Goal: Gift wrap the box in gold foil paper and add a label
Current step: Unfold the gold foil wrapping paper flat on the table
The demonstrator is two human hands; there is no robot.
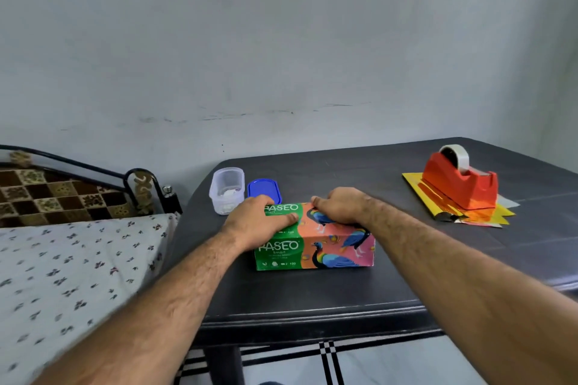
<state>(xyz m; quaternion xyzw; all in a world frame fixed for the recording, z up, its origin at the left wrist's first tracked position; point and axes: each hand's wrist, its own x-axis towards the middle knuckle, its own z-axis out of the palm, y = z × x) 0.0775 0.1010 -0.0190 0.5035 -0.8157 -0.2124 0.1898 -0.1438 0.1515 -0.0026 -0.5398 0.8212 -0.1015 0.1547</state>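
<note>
Left hand (261,219), right hand (339,205) grip box (331,248) top; fingertips hidden behind far edge; clear tub (226,189) contents indistinct.

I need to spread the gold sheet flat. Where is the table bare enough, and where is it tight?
Bare stretches of the table: between the tissue box and the near edge, and between the box and the tape dispenser, whose base pins the gold paper. Tight: behind the box's left end, where the clear container and blue lid stand close. Both hands, left hand and right hand, rest on the box.
</note>
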